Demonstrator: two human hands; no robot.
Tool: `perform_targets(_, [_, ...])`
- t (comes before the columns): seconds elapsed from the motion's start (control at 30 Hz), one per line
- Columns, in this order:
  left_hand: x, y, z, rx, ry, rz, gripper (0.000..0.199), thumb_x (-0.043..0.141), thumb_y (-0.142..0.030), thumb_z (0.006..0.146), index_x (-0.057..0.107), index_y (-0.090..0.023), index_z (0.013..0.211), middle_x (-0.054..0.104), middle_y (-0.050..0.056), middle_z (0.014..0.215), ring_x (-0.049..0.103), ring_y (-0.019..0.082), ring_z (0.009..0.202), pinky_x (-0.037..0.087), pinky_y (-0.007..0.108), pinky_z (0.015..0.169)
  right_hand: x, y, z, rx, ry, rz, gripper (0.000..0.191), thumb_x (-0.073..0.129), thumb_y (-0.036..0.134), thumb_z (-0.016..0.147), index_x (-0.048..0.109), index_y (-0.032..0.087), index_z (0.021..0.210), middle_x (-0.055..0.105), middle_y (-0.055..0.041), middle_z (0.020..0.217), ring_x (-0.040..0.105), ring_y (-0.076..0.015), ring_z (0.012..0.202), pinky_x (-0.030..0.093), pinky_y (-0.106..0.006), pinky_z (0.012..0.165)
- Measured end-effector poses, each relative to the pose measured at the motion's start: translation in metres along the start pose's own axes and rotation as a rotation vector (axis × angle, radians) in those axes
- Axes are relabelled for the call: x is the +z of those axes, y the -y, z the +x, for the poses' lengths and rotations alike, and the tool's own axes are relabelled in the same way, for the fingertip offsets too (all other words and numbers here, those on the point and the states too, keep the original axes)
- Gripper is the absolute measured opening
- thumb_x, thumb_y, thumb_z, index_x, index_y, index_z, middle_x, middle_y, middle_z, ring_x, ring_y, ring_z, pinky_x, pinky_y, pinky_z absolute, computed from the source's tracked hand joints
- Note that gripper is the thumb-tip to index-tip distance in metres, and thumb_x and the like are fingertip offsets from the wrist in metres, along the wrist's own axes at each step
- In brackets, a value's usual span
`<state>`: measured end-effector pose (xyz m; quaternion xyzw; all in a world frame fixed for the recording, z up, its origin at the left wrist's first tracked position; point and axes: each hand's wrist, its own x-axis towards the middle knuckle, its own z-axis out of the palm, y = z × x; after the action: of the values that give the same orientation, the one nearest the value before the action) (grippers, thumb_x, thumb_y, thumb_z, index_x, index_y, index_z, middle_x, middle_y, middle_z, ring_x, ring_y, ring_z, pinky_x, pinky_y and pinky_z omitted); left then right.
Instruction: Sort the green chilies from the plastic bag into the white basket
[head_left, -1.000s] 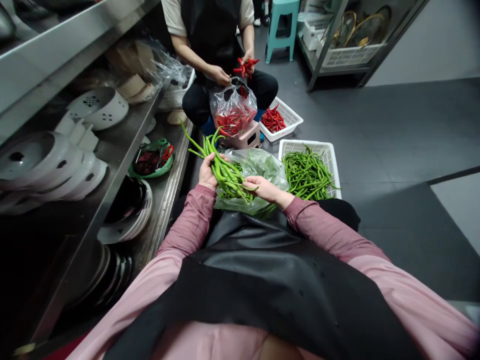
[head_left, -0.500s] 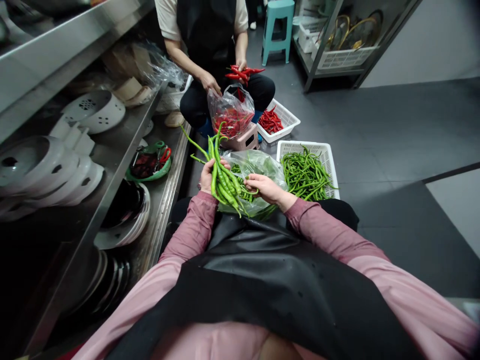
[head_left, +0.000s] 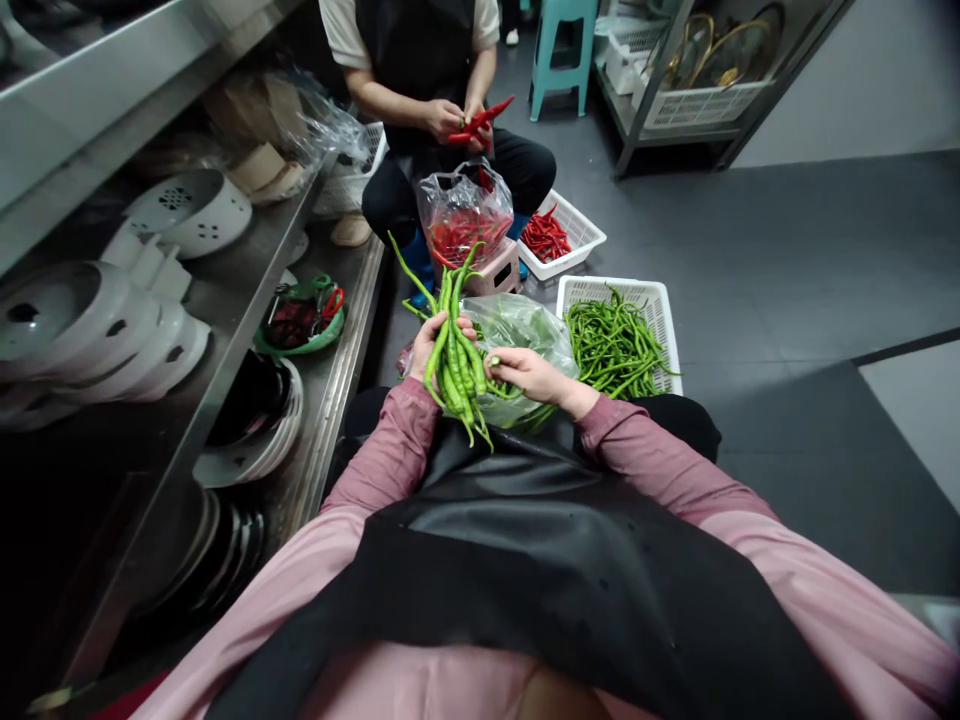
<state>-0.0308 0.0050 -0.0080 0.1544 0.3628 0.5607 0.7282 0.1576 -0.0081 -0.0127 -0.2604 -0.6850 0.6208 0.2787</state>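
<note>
Dark grey floor (head_left: 787,250) spreads right of the plastic bag (head_left: 547,335), and a metal shelf (head_left: 356,290) runs along its left. Above the bag's left side, the left hand (head_left: 423,352) has its fingers curled around a loose bunch of green chillies (head_left: 456,365). Over the bag's middle, the right hand (head_left: 529,374) keeps its fingers narrow, pinching a pale-green bit (head_left: 493,362) too small to identify. Just right of the bag sits a white basket (head_left: 667,315) of similar chillies; beyond the bag, a co-worker (head_left: 416,55) handles red chillies (head_left: 478,124).

The bunch looks unevenly gripped, so slackening the left fingers might let outer chillies slip onto the apron (head_left: 517,560). Pulling hard at one could also drag its neighbours out.

Half a second ago, one of the co-worker's hands was down at the other bag (head_left: 465,220); now both meet at the red chillies.
</note>
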Motion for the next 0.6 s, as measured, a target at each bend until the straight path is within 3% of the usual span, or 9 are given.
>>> perform_targets(0.13, [-0.002,-0.001,0.006,0.012,-0.018,-0.004,0.02,0.053,-0.037,0.082,0.057,-0.018,0.083,0.062,0.003,0.07,0.067,0.018,0.07,0.056,0.031,0.068,-0.001,0.001,-0.01,0.326,0.075,0.36,0.04,0.06,0.054,0.077,0.054,0.015,0.081,0.041,0.0063,0.056,0.03,-0.0048,0.044,0.021,-0.018,0.041])
perform_targets(0.2, [-0.001,-0.002,0.009,0.015,-0.03,-0.002,0.02,0.054,-0.037,0.081,0.057,-0.017,0.08,0.062,0.004,0.07,0.067,0.019,0.071,0.056,0.032,0.07,0.004,0.0,-0.012,0.39,0.125,0.431,0.043,0.063,0.056,0.073,0.054,0.015,0.079,0.044,0.0058,0.056,0.03,-0.0043,0.043,0.019,-0.018,0.039])
perform_targets(0.27, [0.001,-0.003,0.01,0.02,-0.036,-0.006,0.021,0.054,-0.038,0.081,0.056,-0.017,0.078,0.061,0.004,0.069,0.067,0.019,0.072,0.056,0.032,0.07,0.009,0.001,-0.013,0.332,0.093,0.421,0.042,0.067,0.054,0.071,0.053,0.015,0.075,0.048,0.0049,0.056,0.032,-0.0038,0.043,0.022,-0.018,0.04])
perform_targets(0.43, [0.005,-0.004,0.013,0.008,-0.047,-0.032,0.025,0.051,-0.04,0.081,0.055,-0.016,0.072,0.061,0.005,0.065,0.067,0.02,0.076,0.056,0.032,0.071,0.008,0.006,-0.012,0.096,-0.14,0.428,0.037,0.068,0.05,0.071,0.052,0.016,0.074,0.052,0.0034,0.06,0.042,-0.0058,0.052,0.027,-0.018,0.046])
perform_targets(0.6, [0.006,0.0,0.018,0.004,-0.11,-0.039,0.025,0.054,-0.039,0.078,0.056,-0.016,0.068,0.064,0.007,0.068,0.068,0.022,0.076,0.056,0.034,0.071,0.013,0.0,-0.015,0.278,-0.13,0.374,0.033,0.068,0.045,0.071,0.053,0.017,0.077,0.045,0.0069,0.053,0.031,-0.0046,0.044,0.02,-0.019,0.042])
